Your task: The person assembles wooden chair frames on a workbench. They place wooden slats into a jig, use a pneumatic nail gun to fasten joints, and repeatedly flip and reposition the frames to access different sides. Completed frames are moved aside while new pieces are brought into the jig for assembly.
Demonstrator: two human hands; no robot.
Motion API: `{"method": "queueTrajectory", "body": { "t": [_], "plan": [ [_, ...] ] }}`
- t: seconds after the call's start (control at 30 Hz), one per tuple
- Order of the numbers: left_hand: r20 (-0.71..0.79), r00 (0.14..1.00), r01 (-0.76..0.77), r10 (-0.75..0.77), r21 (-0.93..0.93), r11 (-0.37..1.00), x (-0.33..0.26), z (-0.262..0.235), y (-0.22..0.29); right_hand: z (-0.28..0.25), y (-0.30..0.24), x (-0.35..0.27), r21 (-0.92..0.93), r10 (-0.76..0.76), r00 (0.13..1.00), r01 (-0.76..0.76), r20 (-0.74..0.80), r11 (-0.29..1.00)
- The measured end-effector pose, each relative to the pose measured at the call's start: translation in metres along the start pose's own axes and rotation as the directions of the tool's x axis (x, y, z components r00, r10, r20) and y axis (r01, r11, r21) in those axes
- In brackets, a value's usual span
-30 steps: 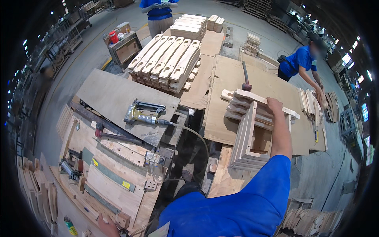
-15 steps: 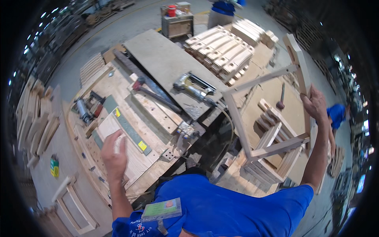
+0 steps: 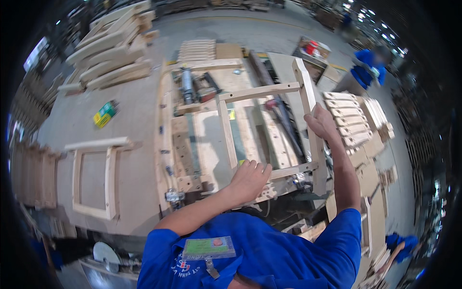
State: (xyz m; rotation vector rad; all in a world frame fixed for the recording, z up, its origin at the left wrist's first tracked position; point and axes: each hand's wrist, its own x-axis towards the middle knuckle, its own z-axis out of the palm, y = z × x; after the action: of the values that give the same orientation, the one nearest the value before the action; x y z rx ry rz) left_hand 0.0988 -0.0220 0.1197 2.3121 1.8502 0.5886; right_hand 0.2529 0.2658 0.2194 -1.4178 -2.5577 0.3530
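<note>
A pale wooden frame (image 3: 262, 91) with four sides hangs over the workbench in front of me, tilted in the air. My right hand (image 3: 320, 121) is closed around its long, thicker right-hand post, about halfway along. At the near left corner my left hand (image 3: 250, 180) grips the frame, fingers curled over the wood. Below the frame lies a wooden fixture (image 3: 183, 149) with greenish strips and bolted blocks. A cylindrical metal tool (image 3: 186, 86) lies on the bench beyond the frame's left side.
On the left table are another wooden frame (image 3: 77, 178), a green-and-yellow box (image 3: 103, 116) and a pile of curved wooden frames (image 3: 113, 53). Stacked slats (image 3: 349, 118) stand to the right. A co-worker (image 3: 368, 70) in blue is at the far right, another person (image 3: 402, 248) at the lower right.
My view has turned left. The wooden frame has come from the right-hand table to above the fixture, still in my right hand. My left hand, free before, now holds its near corner.
</note>
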Motion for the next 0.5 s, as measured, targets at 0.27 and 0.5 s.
{"method": "queueTrajectory", "body": {
  "t": [0.27, 0.5],
  "plan": [
    [0.132, 0.944, 0.318, -0.302, -0.121, 0.940, -0.039, 0.048, -0.072, 0.135, -0.056, 0.049, 0.010, -0.028, 0.986, 0.026, 0.163, 1.000],
    [0.218, 0.907, 0.389, -0.361, -0.100, 0.916, -0.028, 0.074, -0.101, 0.201, -0.040, 0.078, -0.112, -0.022, 0.971, 0.051, 0.239, 0.992]
  ]
}}
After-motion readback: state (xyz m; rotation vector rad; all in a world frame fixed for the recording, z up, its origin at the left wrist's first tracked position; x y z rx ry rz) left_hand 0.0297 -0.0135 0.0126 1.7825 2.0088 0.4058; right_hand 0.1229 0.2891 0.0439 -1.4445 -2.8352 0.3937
